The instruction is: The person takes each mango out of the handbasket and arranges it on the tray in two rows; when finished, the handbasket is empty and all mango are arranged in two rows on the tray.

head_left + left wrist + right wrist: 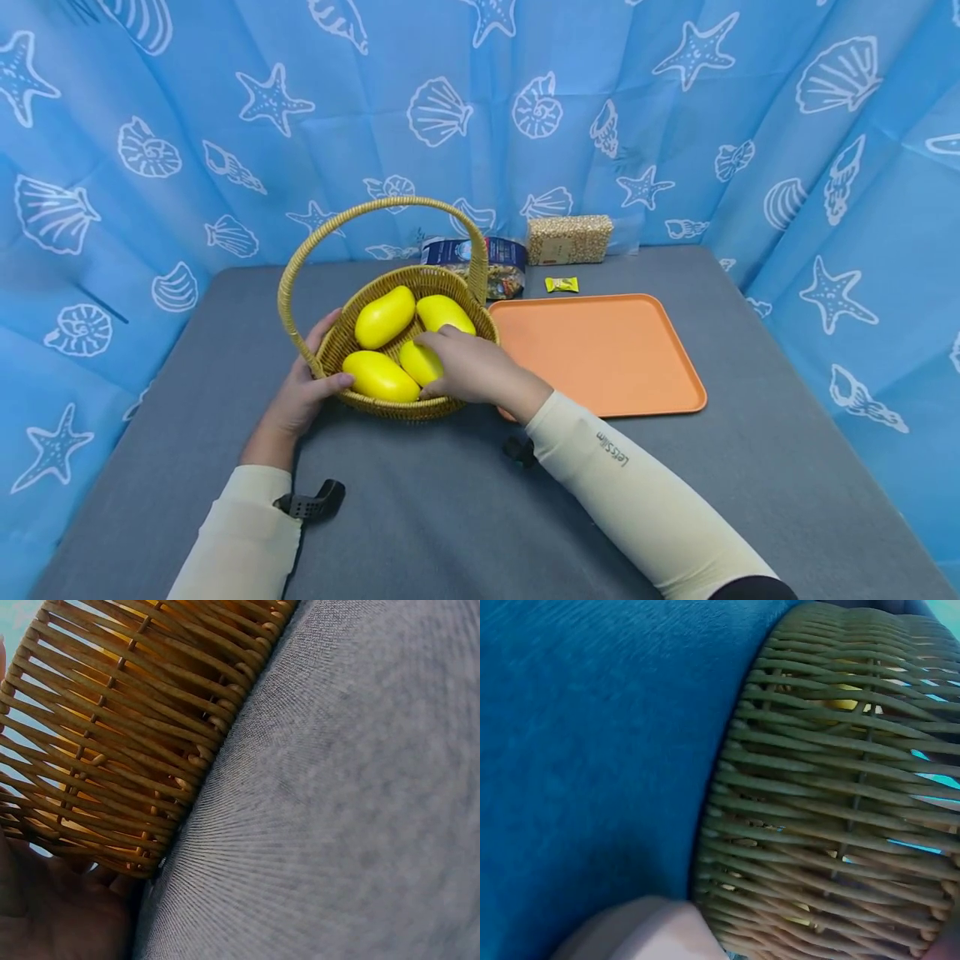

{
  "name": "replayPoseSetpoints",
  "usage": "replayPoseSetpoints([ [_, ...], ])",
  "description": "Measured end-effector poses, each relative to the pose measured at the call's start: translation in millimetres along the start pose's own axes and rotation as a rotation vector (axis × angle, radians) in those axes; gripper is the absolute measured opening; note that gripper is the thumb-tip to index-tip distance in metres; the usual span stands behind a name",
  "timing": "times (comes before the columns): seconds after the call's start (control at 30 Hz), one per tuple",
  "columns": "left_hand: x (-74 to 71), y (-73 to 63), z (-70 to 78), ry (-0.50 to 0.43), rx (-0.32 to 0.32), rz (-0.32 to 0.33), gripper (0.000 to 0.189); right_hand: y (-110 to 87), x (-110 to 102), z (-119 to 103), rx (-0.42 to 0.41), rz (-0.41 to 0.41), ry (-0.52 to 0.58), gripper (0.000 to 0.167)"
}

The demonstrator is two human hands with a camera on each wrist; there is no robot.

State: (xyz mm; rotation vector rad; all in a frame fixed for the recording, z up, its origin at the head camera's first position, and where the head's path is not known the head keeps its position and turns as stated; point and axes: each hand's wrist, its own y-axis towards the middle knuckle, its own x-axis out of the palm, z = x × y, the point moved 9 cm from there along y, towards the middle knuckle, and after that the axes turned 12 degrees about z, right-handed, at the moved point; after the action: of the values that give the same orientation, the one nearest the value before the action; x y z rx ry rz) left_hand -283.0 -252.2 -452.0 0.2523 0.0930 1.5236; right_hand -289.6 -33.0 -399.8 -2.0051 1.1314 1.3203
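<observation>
Cream fabric sleeves (pixel 637 500) cover both forearms nearest the head camera, the right one bearing small dark lettering, and a black strap (pixel 315 502) sits at the left wrist. Beyond them, the left hand (pixel 303 392) has its grip clamped on the left side of an oval, golden-tan woven wicker basket (pixel 392 410), thumb over the rim and fingers along the outside. A tall arched handle (pixel 397 202) rises over the basket, which stands on a table (pixel 420 517) covered in grey cloth.

Inside lie four smooth, yellow, mango-shaped fruits (pixel 385 317): two at the back, one at front left, one at front right. The right hand (pixel 483 367) reaches over the near right rim, its grip closed around the front-right fruit and hiding part of it; whether that fruit is raised cannot be told. Both wrist views show the woven wall close up, with bits of yellow through its gaps.

Just right of the basket lies an orange rectangular tray (pixel 592 358) with rounded corners. Behind it are a small yellow wrapped packet (pixel 562 284), a beige grainy block-shaped pack (pixel 570 240) and a dark blue printed bag (pixel 507 267), partly hidden by the basket. A blue curtain (pixel 480 75) with white shells and starfish hangs behind the table.
</observation>
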Motion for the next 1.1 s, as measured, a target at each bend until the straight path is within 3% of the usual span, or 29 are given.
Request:
replayPoseSetpoints([
  [0.13, -0.3, 0.2, 0.0, 0.005, -0.002, -0.003, 0.094, 0.6, -0.7, 1.6, -0.003, 0.008, 0.036, 0.075],
  [0.23, 0.3, -0.1, 0.9, 0.006, -0.002, 0.0, 0.095, -1.4, -5.8, 2.8, -0.04, 0.04, 0.123, 0.076],
  [0.4, 1.2, -1.1, 1.9, 0.01, -0.016, 0.009, 0.095, -9.3, -20.5, 8.3, -0.104, 0.109, 0.364, 0.075],
  [0.67, 1.1, -1.0, 0.7, 0.036, -0.048, 0.021, 0.095, -24.2, -35.3, 21.5, -0.131, 0.178, 0.783, 0.073],
  [0.93, 0.8, -0.7, 0.6, 0.058, -0.05, 0.03, 0.096, -44.0, -53.7, 30.3, -0.147, 0.238, 0.958, 0.069],
  [1.1, 1.5, -1.1, 0.4, 0.064, -0.054, 0.026, 0.095, -55.0, -58.8, 43.5, -0.126, 0.229, 1.089, 0.072],
])
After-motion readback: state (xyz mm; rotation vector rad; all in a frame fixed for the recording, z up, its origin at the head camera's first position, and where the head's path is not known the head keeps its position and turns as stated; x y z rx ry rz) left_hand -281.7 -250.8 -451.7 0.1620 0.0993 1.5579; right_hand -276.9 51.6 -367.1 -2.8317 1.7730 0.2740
